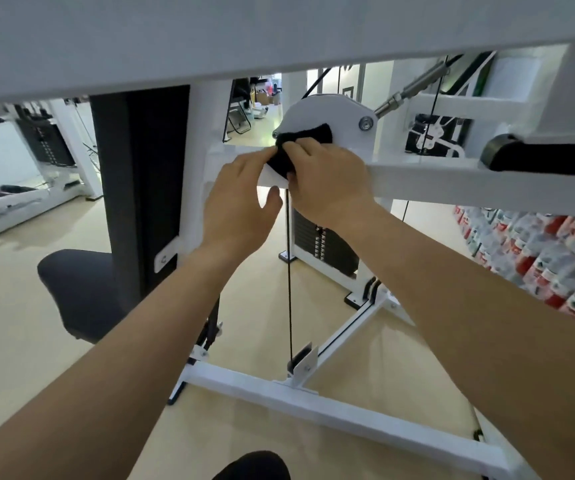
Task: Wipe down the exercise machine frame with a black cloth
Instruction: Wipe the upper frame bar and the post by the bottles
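The white exercise machine frame point(452, 181) runs across the middle of the head view, with a rounded white pulley plate point(327, 112) on top of its horizontal beam. A black cloth point(305, 135) lies pressed against the lower part of that plate and the beam's left end. My right hand point(327, 178) grips the cloth from the right, fingers curled over it. My left hand point(241, 206) pinches the cloth's lower left end, thumb hanging under the beam. Most of the cloth is hidden behind my fingers.
A thin black cable point(288, 271) drops from under the beam to the floor bar point(313, 407). A black seat pad point(78, 292) and tall black back pad point(140, 174) stand at left. A black handle grip point(538, 155) is at right; bottle packs point(538, 251) beyond. A white bar point(209, 36) crosses overhead.
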Demonstrator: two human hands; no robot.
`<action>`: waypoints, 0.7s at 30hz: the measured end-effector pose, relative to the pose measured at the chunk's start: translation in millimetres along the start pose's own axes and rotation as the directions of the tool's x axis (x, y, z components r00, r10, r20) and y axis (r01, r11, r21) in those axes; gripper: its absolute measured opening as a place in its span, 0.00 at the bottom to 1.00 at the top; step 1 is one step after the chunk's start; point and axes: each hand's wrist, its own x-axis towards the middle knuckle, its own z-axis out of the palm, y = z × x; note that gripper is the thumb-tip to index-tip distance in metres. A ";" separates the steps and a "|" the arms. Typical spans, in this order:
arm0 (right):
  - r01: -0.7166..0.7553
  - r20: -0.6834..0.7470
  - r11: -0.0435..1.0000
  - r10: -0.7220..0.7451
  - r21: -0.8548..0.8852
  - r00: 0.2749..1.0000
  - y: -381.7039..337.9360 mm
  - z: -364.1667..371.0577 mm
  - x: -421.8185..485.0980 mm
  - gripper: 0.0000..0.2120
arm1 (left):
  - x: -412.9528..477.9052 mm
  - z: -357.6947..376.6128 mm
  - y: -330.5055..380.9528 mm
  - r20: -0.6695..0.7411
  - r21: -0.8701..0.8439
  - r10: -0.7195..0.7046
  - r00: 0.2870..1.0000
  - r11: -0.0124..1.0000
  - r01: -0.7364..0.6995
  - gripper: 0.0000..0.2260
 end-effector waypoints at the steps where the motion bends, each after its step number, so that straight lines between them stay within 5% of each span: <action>1: -0.006 -0.004 1.000 0.006 -0.007 1.000 4.3 -3.3 -3.9 0.17 | 0.5 3.1 7.7 0.013 -0.018 0.041 0.999 0.999 -0.041 0.25; 9: 0.042 -0.026 0.999 -0.042 -0.007 0.999 32.9 -15.4 -24.3 0.21 | 11.8 13.9 27.6 0.055 0.039 0.234 0.971 0.971 -0.236 0.27; 21: 0.189 0.186 0.969 -0.217 0.160 0.958 -52.8 20.3 62.1 0.19 | 36.6 -30.0 -61.3 0.008 0.318 0.067 0.998 0.946 -0.066 0.25</action>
